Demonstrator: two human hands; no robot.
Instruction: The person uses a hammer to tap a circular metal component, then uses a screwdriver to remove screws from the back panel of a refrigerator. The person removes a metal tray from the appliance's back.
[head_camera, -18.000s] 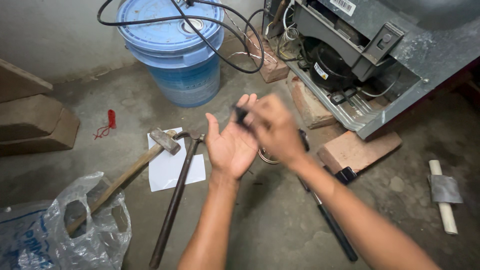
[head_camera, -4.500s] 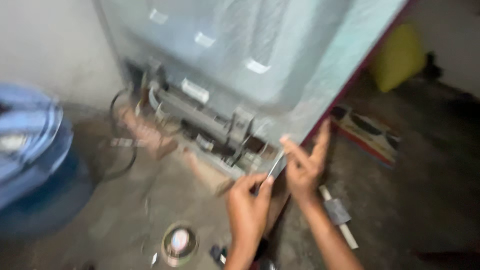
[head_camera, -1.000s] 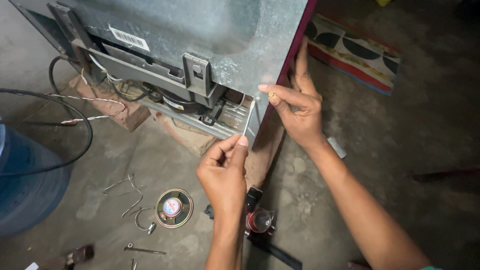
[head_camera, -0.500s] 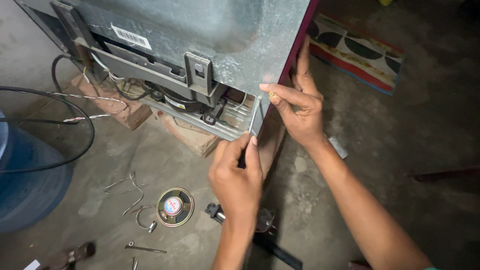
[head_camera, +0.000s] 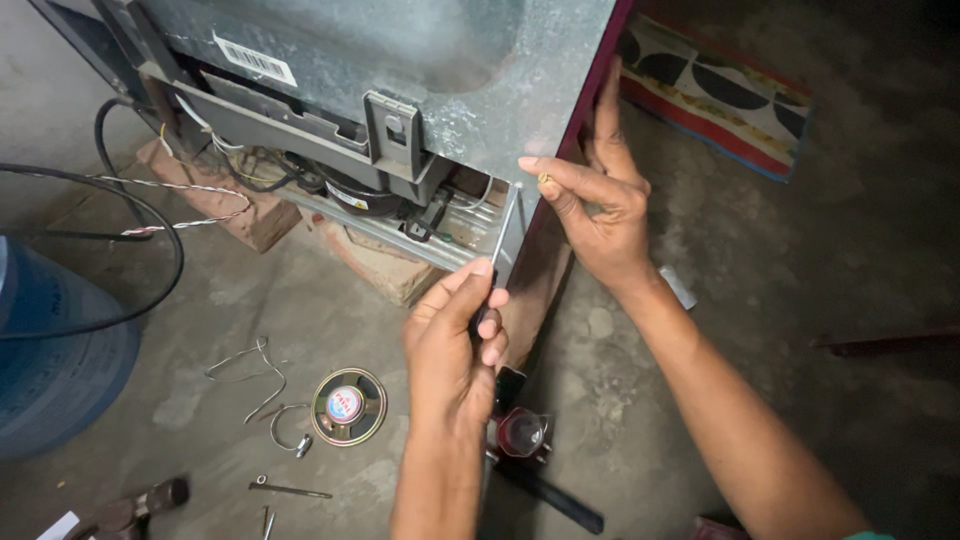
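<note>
A grey refrigerator (head_camera: 400, 60) lies with its metal back panel and dark red side edge toward me. My left hand (head_camera: 455, 335) is shut on a slim screwdriver (head_camera: 503, 230), whose shaft points up at the panel's lower right corner. My right hand (head_camera: 595, 200) rests on that corner, thumb and forefinger pinched on the edge near the screwdriver's tip, other fingers flat against the red side. In the open bottom bay sits the black compressor (head_camera: 350, 195) among wires.
Bricks (head_camera: 385, 265) prop the fridge. On the concrete floor lie a round speaker (head_camera: 348, 405), bent wires (head_camera: 250, 370), a hammer head (head_camera: 140, 500), a red-capped tool (head_camera: 522, 432) and a patterned mat (head_camera: 720, 95). A blue drum (head_camera: 55, 360) with black cable stands left.
My left hand has slid back down a little and the screwdriver shaft now shows angled up to the corner. My right hand stays on the fridge's corner.
</note>
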